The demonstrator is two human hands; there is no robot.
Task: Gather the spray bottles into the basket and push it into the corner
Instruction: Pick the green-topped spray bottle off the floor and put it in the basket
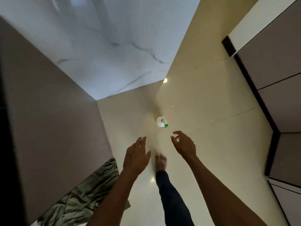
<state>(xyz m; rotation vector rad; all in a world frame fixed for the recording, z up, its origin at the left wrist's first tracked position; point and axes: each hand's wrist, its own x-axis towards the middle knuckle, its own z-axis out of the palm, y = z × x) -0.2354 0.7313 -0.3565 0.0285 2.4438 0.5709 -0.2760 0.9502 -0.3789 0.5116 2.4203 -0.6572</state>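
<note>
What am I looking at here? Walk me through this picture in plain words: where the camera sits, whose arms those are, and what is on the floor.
There is no machine here. The single picture comes from a wide-angle camera worn on a person's head, looking down, so the walls bend oddly. The two bare arms are the wearer's own. The left hand and the right hand are both open, stretched forward and holding nothing. Below them you see one bare foot and a dark trouser leg. On the pale tiled floor stands a white spray bottle with a green nozzle, just ahead of the right hand, not yet touched. A greenish cloth lies crumpled at lower left beside a wall. No basket is in view.
</note>
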